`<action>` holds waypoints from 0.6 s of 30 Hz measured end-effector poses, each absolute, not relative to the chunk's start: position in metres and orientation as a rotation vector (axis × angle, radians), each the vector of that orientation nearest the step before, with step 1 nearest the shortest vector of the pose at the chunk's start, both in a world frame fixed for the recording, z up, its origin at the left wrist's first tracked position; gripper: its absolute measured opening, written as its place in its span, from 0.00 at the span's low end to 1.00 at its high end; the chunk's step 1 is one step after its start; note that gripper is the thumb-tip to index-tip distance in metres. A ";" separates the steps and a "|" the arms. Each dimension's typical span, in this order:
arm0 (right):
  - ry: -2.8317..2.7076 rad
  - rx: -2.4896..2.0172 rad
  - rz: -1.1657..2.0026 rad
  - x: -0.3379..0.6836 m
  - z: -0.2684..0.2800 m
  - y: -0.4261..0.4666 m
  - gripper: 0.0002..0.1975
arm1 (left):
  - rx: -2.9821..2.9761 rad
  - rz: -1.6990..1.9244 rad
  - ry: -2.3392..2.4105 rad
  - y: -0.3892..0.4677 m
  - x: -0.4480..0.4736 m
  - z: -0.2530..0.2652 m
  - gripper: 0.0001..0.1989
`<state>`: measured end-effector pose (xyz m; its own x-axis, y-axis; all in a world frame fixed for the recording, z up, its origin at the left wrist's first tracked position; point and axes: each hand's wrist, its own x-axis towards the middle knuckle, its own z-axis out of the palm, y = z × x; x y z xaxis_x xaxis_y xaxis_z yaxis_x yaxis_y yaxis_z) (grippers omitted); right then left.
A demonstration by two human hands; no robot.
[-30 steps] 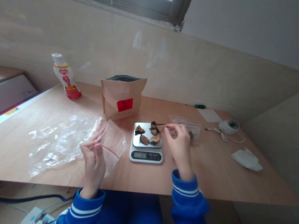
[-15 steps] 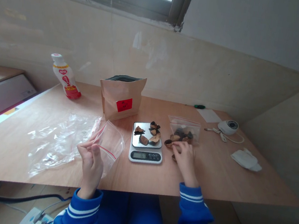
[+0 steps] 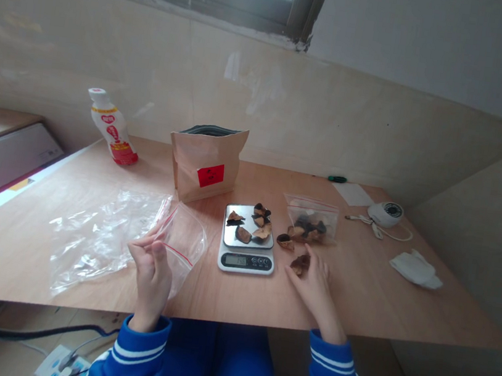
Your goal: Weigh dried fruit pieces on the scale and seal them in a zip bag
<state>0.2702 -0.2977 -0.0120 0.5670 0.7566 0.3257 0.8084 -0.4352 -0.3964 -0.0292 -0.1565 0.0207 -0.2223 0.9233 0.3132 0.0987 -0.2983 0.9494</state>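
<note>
Pinched in my left hand (image 3: pixel 153 271) is a clear zip bag (image 3: pixel 185 241) with a red seal line, held by its edge above the table. My right hand (image 3: pixel 315 281) has thumb and fingers apart around a curled piece of dried peel (image 3: pixel 300 265) on the table; whether they touch it I cannot tell. Another dried peel piece (image 3: pixel 285 241) lies just left of those fingers. Several brown and black peel pieces (image 3: pixel 243 234) rest on the plate of a small digital scale (image 3: pixel 246 263), whose display is lit. Behind my right hand a filled zip bag (image 3: pixel 311 221) holds more dried peel.
A brown paper pouch (image 3: pixel 205 163) with a red label stands open behind the scale. Clear plastic bags (image 3: pixel 99 235) lie spread at left, near a red-and-white bottle (image 3: pixel 114 128). At right are a white camera (image 3: pixel 385 214) with its cable, paper (image 3: pixel 353 194) and a crumpled tissue (image 3: pixel 416 268).
My right hand has left the peel piece beside the filled bag and moved nearer to me, around another piece. My left hand keeps its hold on the zip bag.
</note>
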 end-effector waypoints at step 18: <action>-1.727 -1.714 0.547 0.214 0.110 -0.213 0.29 | 1.348 1.610 1.301 -0.156 -0.035 0.025 0.25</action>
<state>0.2143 -0.2132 0.1098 0.0514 0.9879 0.1463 0.7232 0.0642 -0.6876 -0.0349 -0.1559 0.0248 -0.2524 0.9178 0.3065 0.1069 -0.2884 0.9515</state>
